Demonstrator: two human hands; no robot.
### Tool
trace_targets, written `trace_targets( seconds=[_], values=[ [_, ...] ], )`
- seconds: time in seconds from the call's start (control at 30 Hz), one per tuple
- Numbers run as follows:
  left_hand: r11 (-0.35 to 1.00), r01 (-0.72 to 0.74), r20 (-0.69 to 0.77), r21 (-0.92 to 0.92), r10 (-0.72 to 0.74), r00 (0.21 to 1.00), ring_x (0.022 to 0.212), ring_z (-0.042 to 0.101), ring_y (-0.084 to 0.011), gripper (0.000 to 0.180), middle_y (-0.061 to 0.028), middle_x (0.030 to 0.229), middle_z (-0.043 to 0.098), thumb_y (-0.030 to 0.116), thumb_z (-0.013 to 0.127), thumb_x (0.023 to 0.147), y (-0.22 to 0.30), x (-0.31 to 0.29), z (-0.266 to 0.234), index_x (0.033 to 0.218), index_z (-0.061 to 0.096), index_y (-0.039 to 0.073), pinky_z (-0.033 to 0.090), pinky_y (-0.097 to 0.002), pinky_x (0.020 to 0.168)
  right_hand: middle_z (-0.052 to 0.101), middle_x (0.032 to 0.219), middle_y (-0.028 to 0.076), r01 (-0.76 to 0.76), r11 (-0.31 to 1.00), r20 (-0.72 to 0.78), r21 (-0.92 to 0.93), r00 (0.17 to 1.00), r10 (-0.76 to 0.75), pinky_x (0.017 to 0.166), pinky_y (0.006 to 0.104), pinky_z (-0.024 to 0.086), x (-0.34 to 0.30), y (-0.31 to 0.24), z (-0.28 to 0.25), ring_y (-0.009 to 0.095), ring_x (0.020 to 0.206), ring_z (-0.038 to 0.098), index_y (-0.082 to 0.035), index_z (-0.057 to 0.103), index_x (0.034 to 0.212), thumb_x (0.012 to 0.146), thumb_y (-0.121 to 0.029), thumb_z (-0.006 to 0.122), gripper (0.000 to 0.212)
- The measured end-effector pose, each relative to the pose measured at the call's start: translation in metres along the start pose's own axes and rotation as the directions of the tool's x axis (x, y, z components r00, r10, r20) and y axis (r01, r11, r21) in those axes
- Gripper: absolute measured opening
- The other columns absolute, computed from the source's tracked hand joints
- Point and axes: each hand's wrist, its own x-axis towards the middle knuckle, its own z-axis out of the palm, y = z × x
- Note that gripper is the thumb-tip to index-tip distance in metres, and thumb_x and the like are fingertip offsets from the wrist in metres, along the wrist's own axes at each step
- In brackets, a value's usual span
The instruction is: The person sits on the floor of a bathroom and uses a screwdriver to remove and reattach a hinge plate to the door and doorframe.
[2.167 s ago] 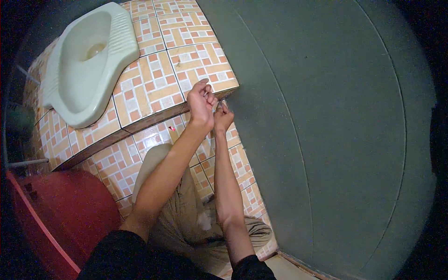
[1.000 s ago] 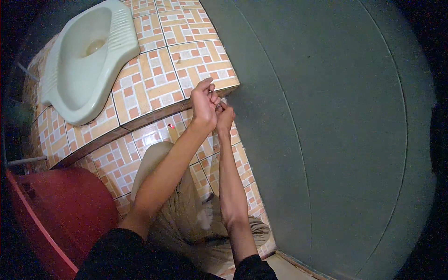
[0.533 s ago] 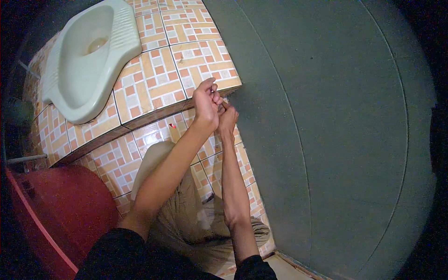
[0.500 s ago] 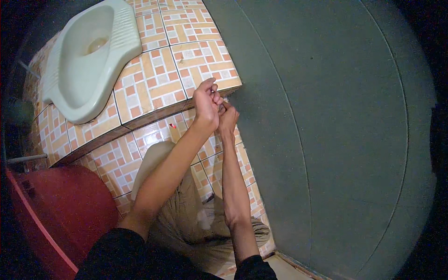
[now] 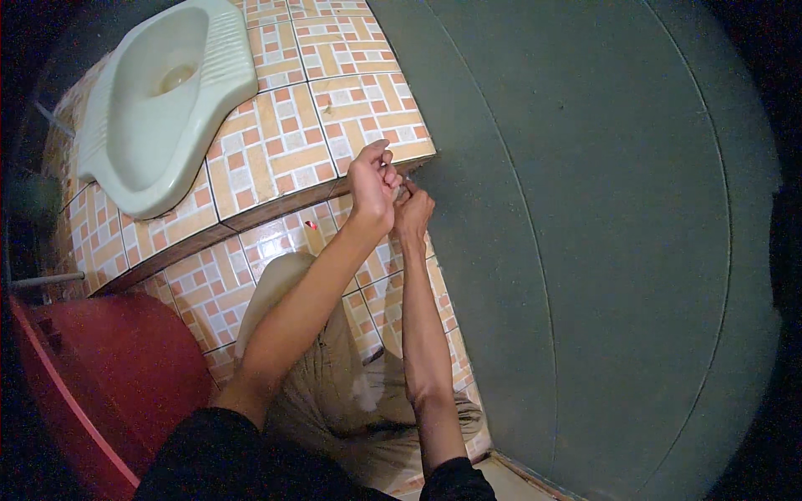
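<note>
My left hand point(image 5: 372, 185) is closed with curled fingers, its palm side partly turned to the right, close by the tiled step's right corner. Touching or almost touching it, my right hand point(image 5: 413, 210) has its fingers pinched together low beside the grey wall. Between the two sets of fingers is a small pale bit, too small to name. What the fingertips grip is mostly hidden. A tiny red scrap point(image 5: 311, 225) lies on the floor tiles left of my left wrist.
A white squat toilet point(image 5: 213, 117) is set in the raised tiled step point(image 5: 292, 159) at the far left. A large red tub point(image 5: 125, 359) stands at the near left. The grey wall point(image 5: 585, 250) rises along the right. My bent knee point(image 5: 288, 275) is under my left forearm.
My right hand has shifted slightly right, and the gap between the hands has widened a little. A bit more of the pale thing shows. The left hand has hardly changed its pose.
</note>
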Motion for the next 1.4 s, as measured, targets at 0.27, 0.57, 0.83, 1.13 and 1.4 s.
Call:
trace_targets(
  seconds=[0.27, 0.57, 0.83, 1.13, 1.4],
  values=[
    [1.0, 0.006, 0.005, 0.0, -0.006, 1.0, 0.06, 0.039, -0.0112, 0.026, -0.0014, 0.08, 0.049, 0.02, 0.058, 0.089, -0.005, -0.002, 0.002, 0.109, 0.055, 0.003, 0.034, -0.0277, 0.057, 0.063, 0.075, 0.028, 0.058, 0.997, 0.067, -0.044, 0.996, -0.055, 0.07, 0.054, 0.051, -0.003, 0.013, 0.002, 0.045, 0.075, 0.065, -0.001, 0.069, 0.117, 0.082, 0.006, 0.053, 0.039],
    [1.0, -0.002, -0.017, -0.025, 0.002, 1.0, 0.058, 0.035, -0.0095, 0.02, 0.0001, 0.077, 0.047, 0.019, 0.059, 0.09, 0.0, -0.001, 0.004, 0.103, 0.055, 0.005, 0.029, -0.027, 0.054, 0.062, 0.081, 0.03, 0.099, 0.99, -0.021, -0.105, 0.995, -0.101, 0.068, 0.0518, 0.051, 0.0, 0.01, 0.002, 0.044, 0.075, 0.064, -0.008, 0.068, 0.124, 0.091, -0.003, 0.053, 0.037],
    [0.999, -0.005, 0.019, 0.034, 0.004, 1.0, 0.062, 0.038, -0.0113, 0.028, -0.002, 0.083, 0.048, 0.019, 0.051, 0.093, 0.0, -0.001, 0.0, 0.114, 0.052, 0.0, 0.034, -0.0277, 0.059, 0.061, 0.08, 0.03, 0.155, 0.986, -0.04, -0.058, 0.987, -0.158, 0.067, 0.0522, 0.05, -0.011, 0.011, 0.01, 0.044, 0.075, 0.063, -0.004, 0.068, 0.122, 0.094, -0.005, 0.05, 0.033],
    [0.999, -0.022, 0.012, 0.032, 0.022, 1.0, 0.061, 0.038, -0.0117, 0.028, -0.002, 0.081, 0.048, 0.019, 0.053, 0.092, -0.002, -0.001, 0.001, 0.113, 0.053, 0.002, 0.034, -0.028, 0.059, 0.061, 0.081, 0.029, 0.196, 0.977, -0.066, -0.083, 0.977, -0.201, 0.068, 0.0503, 0.05, -0.01, 0.014, 0.009, 0.042, 0.076, 0.063, -0.004, 0.067, 0.122, 0.092, -0.003, 0.051, 0.034],
    [1.0, -0.004, 0.013, 0.026, 0.004, 1.0, 0.06, 0.037, -0.0113, 0.025, -0.0009, 0.081, 0.049, 0.022, 0.055, 0.091, -0.002, -0.001, 0.001, 0.108, 0.055, 0.003, 0.033, -0.0274, 0.058, 0.063, 0.08, 0.028, 0.195, 0.98, -0.071, -0.028, 0.978, -0.196, 0.067, 0.0494, 0.052, -0.012, 0.015, 0.009, 0.041, 0.076, 0.065, -0.005, 0.064, 0.127, 0.088, 0.0, 0.054, 0.041]
  ],
)
